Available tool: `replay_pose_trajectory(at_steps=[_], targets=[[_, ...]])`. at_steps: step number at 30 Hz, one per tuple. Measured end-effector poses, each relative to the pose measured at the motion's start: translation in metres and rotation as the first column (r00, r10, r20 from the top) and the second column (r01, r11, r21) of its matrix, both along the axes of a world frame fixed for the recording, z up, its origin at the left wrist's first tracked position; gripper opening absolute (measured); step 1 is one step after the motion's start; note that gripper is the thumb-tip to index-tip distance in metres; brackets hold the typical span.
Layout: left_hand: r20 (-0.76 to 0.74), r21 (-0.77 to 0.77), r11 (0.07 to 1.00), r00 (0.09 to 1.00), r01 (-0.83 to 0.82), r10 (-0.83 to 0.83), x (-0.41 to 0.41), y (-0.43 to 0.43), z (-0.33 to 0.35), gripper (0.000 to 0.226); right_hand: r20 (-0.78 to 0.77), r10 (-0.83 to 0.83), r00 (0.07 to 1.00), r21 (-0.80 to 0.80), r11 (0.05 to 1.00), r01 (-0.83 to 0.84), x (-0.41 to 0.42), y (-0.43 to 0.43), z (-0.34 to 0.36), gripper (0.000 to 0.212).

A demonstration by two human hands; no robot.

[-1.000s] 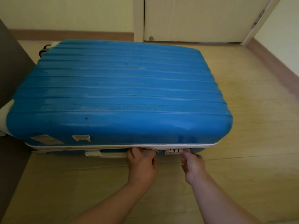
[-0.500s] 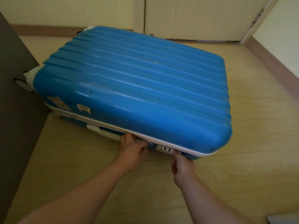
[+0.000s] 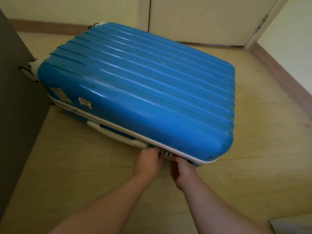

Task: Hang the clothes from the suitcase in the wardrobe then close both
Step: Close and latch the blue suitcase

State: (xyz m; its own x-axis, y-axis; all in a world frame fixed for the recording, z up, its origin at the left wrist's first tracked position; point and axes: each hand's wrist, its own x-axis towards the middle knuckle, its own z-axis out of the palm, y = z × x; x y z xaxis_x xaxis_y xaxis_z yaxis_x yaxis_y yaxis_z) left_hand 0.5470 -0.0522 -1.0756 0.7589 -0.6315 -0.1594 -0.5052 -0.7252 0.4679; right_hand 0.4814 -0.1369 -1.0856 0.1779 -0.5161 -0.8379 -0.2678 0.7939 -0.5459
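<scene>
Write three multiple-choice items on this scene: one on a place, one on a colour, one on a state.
1. Where on the suitcase are the left hand and right hand?
A. at the wheels
B. at the combination lock on its near edge
C. on its ribbed top

2. What colour is the suitcase?
A. red
B. black
C. blue

3. How is the suitcase?
A. wide open
B. closed, lying flat on the floor
C. standing upright

Answers:
1 B, the hands sit either side of the combination lock.
2 C, its ribbed surface is blue with white trim.
3 B, the two halves meet along the white seam.
</scene>
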Motion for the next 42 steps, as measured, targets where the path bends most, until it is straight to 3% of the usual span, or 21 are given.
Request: replay_pose_trajectory(at_steps=[7, 17, 22, 26, 28, 33, 42], targets=[[-0.123, -0.18, 0.96, 0.974, -0.213, 0.193, -0.009, -0.004, -0.007, 0.016, 0.032, 0.021, 0.999, 0.067, 0.998, -0.023, -0.003, -0.003, 0.001, 0.003], [-0.23, -0.235, 0.917, 0.935, -0.323, 0.27, -0.009, -0.007, -0.003, 0.01, 0.079, 0.045, 0.996, 0.111, 0.992, -0.053, -0.006, -0.005, 0.004, 0.027], [-0.223, -0.184, 0.956, 0.957, -0.228, 0.185, -0.007, -0.006, 0.0, 0.018, 0.074, 0.056, 0.996, 0.116, 0.991, -0.065, -0.007, -0.006, 0.006, 0.027], [-0.14, -0.134, 0.981, 0.983, -0.137, 0.118, -0.005, -0.004, 0.005, 0.022, 0.073, 0.087, 0.994, 0.133, 0.987, -0.096, -0.006, -0.005, 0.01, 0.012], [-0.192, -0.152, 0.969, 0.968, -0.195, 0.165, -0.003, -0.004, 0.006, 0.018, 0.074, 0.106, 0.992, 0.145, 0.983, -0.115, -0.004, -0.002, 0.012, 0.008], [-0.274, -0.237, 0.901, 0.915, -0.362, 0.296, -0.003, -0.002, 0.005, 0.007, 0.061, 0.125, 0.99, 0.145, 0.981, -0.133, -0.002, 0.002, 0.015, 0.021], [-0.264, -0.249, 0.904, 0.922, -0.348, 0.282, -0.012, -0.008, -0.001, 0.009, 0.06, 0.176, 0.983, 0.147, 0.972, -0.183, -0.003, 0.001, 0.017, 0.022]])
